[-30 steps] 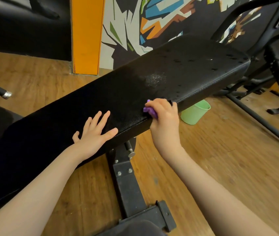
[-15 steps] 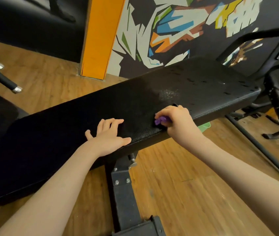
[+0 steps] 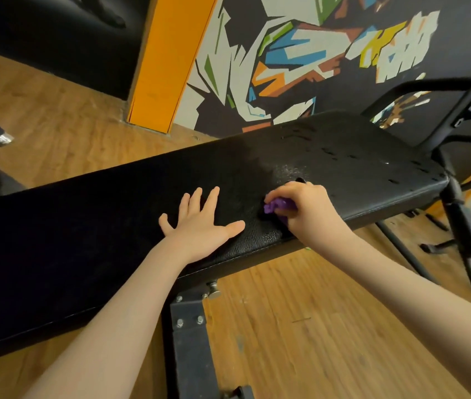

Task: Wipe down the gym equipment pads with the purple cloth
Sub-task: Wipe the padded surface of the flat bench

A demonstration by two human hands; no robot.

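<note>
Purple cloth [image 3: 277,205] sits bunched under the right hand [image 3: 307,208], fingers curled round it, pressed on the black bench pad [image 3: 113,214] near its front edge. Just left, the left hand [image 3: 199,223] lies flat, fingers spread, holding nothing.

You will find no legible text, label, brand or number here; the wall mural [image 3: 300,61] carries only abstract coloured shapes, nothing readable.

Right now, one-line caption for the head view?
Right hand wipes the bench pad with a purple cloth; left hand rests flat beside it.
</note>
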